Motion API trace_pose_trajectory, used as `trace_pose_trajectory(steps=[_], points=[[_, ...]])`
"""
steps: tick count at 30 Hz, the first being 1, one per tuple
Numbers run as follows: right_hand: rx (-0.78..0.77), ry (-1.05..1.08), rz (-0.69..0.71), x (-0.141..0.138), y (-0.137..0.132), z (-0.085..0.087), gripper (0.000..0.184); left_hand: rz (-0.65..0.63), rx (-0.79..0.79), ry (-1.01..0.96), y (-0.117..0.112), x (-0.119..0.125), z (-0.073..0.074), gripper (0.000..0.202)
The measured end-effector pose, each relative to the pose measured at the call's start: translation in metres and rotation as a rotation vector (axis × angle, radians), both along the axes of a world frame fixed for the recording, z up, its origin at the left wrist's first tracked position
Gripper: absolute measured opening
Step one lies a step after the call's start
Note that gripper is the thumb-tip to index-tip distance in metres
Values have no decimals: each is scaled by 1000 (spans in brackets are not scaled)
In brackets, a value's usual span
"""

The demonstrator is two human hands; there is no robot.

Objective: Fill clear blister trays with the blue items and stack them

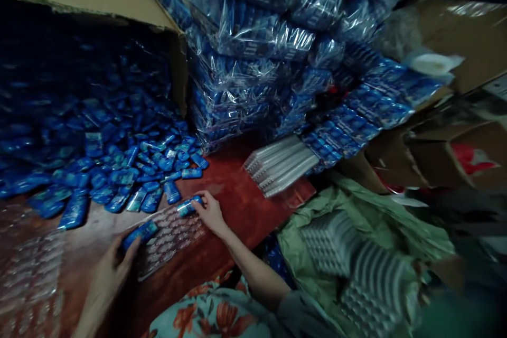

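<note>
In my left hand (122, 256) is a small blue packet (140, 234), gripped between thumb and fingers over the near left end of a clear plastic blister tray (170, 243). My right hand (209, 212) pinches another blue packet (189, 206) by its right end, at the tray's far edge. Rows of moulded hollows show in the tray between the two hands. Beyond them, many loose blue packets (134, 171) spill over the reddish table (233, 206) from a large carton (180, 71).
More clear trays (31, 274) lie at the left. Plastic-wrapped blue packs (245, 47) are piled high behind. A stack of clear trays (283, 163) sits at the table's right, near blue sheets (356, 111). A green sack (317, 206) below holds nested trays (380, 274).
</note>
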State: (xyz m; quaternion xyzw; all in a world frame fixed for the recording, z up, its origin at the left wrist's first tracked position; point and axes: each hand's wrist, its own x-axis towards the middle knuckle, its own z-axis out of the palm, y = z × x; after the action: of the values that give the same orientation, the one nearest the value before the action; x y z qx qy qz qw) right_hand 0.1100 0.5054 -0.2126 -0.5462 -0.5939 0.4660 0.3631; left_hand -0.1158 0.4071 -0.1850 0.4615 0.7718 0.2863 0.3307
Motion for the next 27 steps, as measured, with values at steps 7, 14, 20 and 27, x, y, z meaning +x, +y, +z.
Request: trace_pose_trajectory(steps=[7,14,20,27], points=[[106,-93,-73,-5,-2,-1,33,51,-67,-25,0,1,-4,57],[66,30,-74,-3,-3,0,35,73,101,-170,-7,5,-11,58],[-103,142,-18,-2,0,4,40,111,207,-254,-13,1,-12,44],[-180,222,-6,0,0,26,56,184,251,-308,-19,-4,-18,42]])
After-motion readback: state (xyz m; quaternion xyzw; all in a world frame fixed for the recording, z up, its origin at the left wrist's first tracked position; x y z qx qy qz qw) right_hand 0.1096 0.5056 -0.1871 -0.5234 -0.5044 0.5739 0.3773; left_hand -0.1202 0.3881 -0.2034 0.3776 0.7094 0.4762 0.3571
